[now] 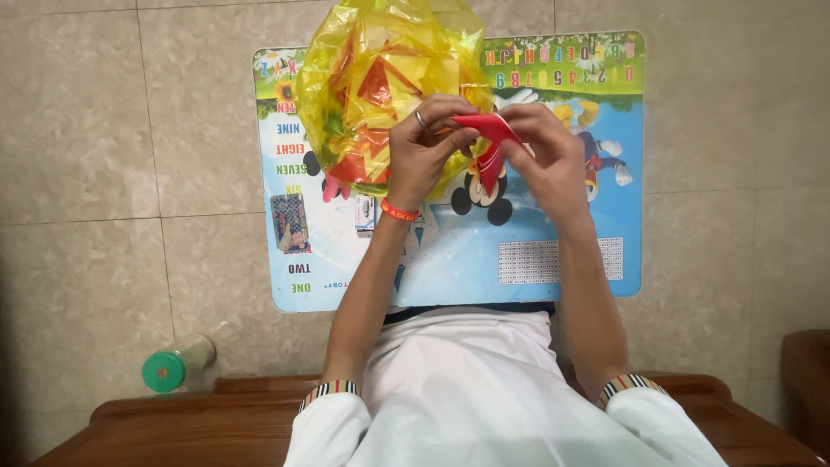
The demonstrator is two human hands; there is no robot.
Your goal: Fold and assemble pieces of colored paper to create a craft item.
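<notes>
A red paper piece is being folded between both hands above a small counter.

Nearest, a dark wooden seat [173, 424] is seen at the bottom, with a green-capped bottle [177, 363] lying on the tiled floor [86, 173] to its left. Farther on, above the picture-printed counter [553, 259], the left hand [424, 156] and right hand [545, 160] are raised close together. Each grip is nearly closed, fingertips pinched on the red paper [491, 143], which is held clear of the counter. A crease appears to be in the making; the next move is judged to call for steady pressing along the fold. Farthest, a yellow plastic bag [363, 52] of orange and yellow paper pieces is resting just behind the hands.
</notes>
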